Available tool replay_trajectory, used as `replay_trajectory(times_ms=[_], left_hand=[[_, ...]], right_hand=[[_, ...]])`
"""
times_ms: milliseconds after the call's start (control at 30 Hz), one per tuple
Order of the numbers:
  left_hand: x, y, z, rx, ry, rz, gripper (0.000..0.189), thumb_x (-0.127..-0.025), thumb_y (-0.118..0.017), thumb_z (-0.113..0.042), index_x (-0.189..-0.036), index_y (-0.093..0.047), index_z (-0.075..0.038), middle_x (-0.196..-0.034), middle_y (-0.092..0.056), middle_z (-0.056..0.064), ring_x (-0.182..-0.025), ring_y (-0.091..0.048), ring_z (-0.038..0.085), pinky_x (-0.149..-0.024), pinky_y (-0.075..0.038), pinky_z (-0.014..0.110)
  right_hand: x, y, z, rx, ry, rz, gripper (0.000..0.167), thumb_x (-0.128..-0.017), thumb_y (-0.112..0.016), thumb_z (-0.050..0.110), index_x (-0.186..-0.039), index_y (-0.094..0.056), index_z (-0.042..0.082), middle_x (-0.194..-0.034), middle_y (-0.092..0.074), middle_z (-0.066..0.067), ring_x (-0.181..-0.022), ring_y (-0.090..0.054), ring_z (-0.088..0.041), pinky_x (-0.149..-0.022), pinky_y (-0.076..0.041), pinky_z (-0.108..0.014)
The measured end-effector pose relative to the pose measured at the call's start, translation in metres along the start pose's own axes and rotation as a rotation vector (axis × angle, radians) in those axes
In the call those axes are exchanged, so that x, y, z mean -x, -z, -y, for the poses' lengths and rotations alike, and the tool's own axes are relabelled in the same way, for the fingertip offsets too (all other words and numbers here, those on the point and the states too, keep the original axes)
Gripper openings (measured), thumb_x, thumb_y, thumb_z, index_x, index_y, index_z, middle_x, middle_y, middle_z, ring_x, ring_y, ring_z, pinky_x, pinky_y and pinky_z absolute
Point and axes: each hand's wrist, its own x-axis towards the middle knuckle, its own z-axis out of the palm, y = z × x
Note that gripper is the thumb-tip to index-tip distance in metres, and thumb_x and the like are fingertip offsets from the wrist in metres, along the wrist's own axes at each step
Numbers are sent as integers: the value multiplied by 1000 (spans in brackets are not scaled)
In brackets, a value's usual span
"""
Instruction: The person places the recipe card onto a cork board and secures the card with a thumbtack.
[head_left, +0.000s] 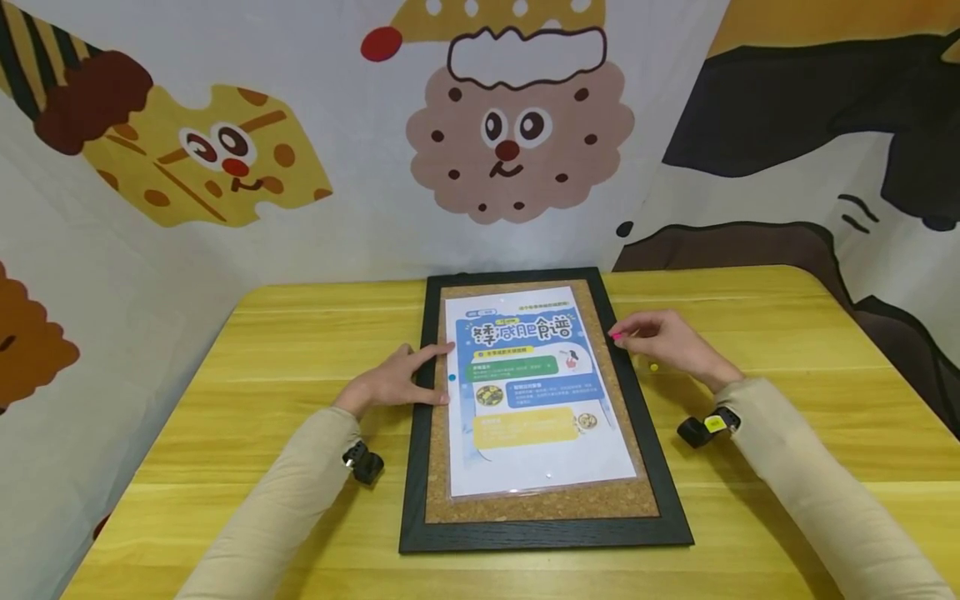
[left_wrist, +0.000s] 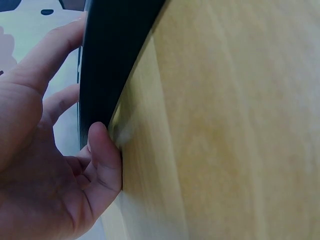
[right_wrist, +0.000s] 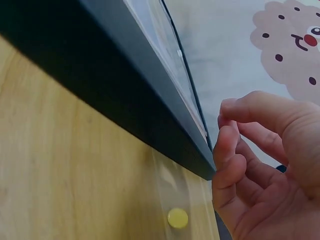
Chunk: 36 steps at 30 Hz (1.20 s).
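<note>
A printed poster (head_left: pixel 487 475) in a clear sleeve lies on a cork board (head_left: pixel 543 506) with a black frame (head_left: pixel 546 536). My left hand (head_left: pixel 393 379) reaches over the frame's left side, spread thumb and forefinger resting at the poster's left edge. Between those fingertips sits a blue pushpin (head_left: pixel 452 377). In the left wrist view, other fingers (left_wrist: pixel 105 165) touch the frame's outer side. By the frame's right side, my right hand (head_left: pixel 663 342) pinches a small pink pushpin (head_left: pixel 617 336) between thumb and forefinger. The right wrist view shows that hand (right_wrist: pixel 270 155) beside the frame, the pin hidden.
On the wooden table (head_left: pixel 810 375), just right of the frame, lies a yellow pushpin (head_left: pixel 654 367), also seen in the right wrist view. A cloth (head_left: pixel 360 225) printed with cartoon food hangs behind the table. Dark wrist straps (head_left: pixel 723 421) sit over both sleeves.
</note>
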Motion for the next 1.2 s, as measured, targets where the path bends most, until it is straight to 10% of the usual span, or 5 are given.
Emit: replay_trajectory(times_ms=[1200], left_hand=[[1, 0, 0, -1, -17, -5, 88, -84, -75, -39, -155, -26, -22, -142, -25, 33, -124, -36, 45, -99, -32, 62]], right_hand=[[-19, -19, -1, -95, 121, 177, 21, -90, -69, 12, -107, -74, 0, -107, -67, -14, -92, -51, -29, -74, -40, -29]])
